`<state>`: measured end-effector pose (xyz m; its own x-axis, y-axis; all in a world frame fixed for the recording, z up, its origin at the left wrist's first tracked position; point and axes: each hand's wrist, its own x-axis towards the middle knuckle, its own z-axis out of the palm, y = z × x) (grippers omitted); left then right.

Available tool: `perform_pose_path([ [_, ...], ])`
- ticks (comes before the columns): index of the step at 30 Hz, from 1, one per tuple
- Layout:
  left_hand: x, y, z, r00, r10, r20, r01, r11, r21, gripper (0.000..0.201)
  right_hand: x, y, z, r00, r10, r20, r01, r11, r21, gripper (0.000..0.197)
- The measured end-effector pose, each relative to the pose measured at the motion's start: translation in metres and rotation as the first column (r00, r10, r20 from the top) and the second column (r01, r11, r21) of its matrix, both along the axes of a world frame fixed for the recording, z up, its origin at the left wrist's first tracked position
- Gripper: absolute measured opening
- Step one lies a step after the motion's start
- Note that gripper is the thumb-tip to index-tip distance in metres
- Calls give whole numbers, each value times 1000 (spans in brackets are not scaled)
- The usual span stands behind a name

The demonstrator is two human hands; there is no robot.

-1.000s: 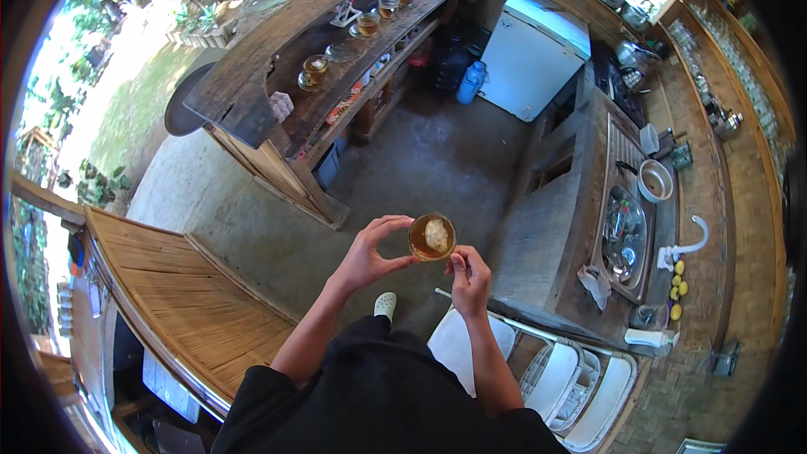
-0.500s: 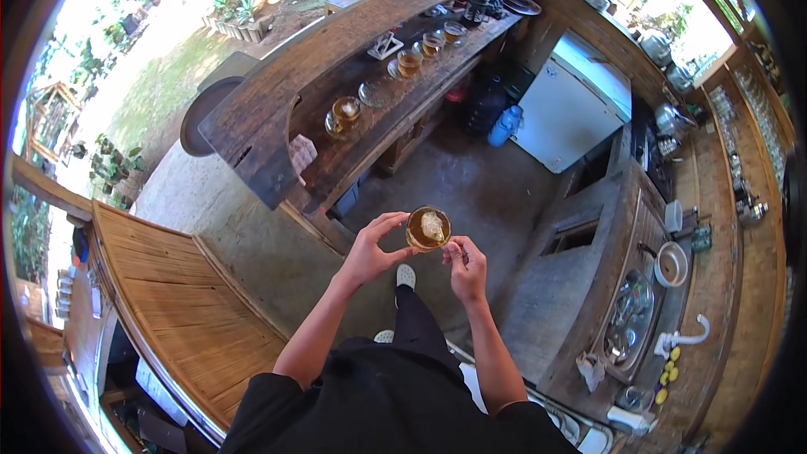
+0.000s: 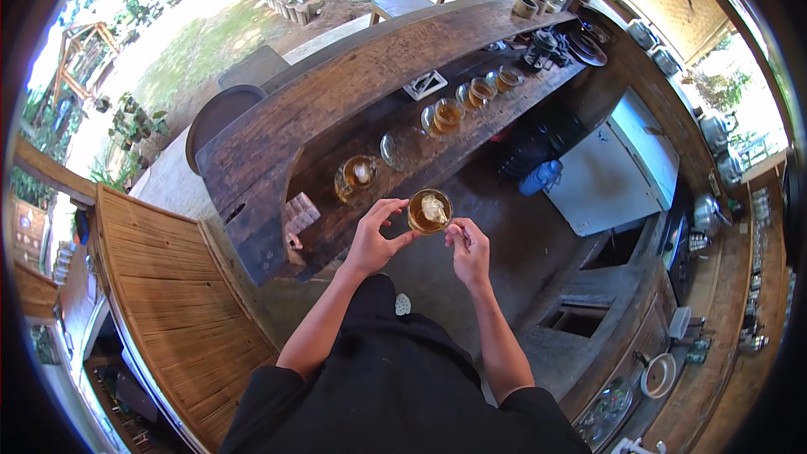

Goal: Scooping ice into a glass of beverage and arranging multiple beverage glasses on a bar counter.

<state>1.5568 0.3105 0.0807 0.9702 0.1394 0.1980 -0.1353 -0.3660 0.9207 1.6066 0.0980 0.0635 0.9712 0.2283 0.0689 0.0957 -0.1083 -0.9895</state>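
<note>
A glass cup of brown tea, with a pale tea bag in it, is held up in front of my body. My right hand pinches it at its right side, where the handle seems to be. Curved around the cup's left side, my left hand has the fingers at the rim and the thumb lower down. On the wooden counter ahead, an empty glass saucer lies between another filled tea cup and a row of several tea cups on saucers.
A stack of small packets sits at the counter's near end, with a white square holder farther along. Right are a white chest fridge, a blue bottle and a sink counter. A bamboo panel stands left.
I have stepped forward and closer to the counter, carrying the cup with both hands. The counter and its row of cups now appear nearer the held cup.
</note>
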Motion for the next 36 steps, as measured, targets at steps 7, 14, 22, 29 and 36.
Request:
perform_pose_path([
  [7,87,27,1,991,136,-15,-136,991,-5,60,107,41,-14,998,58,22,-58,998,-13,17],
  [14,149,58,-10,971,195,-141,-196,981,11,51,176,72,-45,997,65,32,-63,995,-83,16],
  [22,179,60,-14,884,267,-384,-246,964,105,53,211,83,-76,992,124,-10,-124,981,-151,11],
  [29,181,56,-40,882,344,-321,-261,926,275,55,222,82,-86,979,189,-79,-200,963,-183,12],
  [36,183,50,-43,866,354,-353,-256,920,296,54,225,78,-88,976,200,-86,-209,973,-99,9],
])
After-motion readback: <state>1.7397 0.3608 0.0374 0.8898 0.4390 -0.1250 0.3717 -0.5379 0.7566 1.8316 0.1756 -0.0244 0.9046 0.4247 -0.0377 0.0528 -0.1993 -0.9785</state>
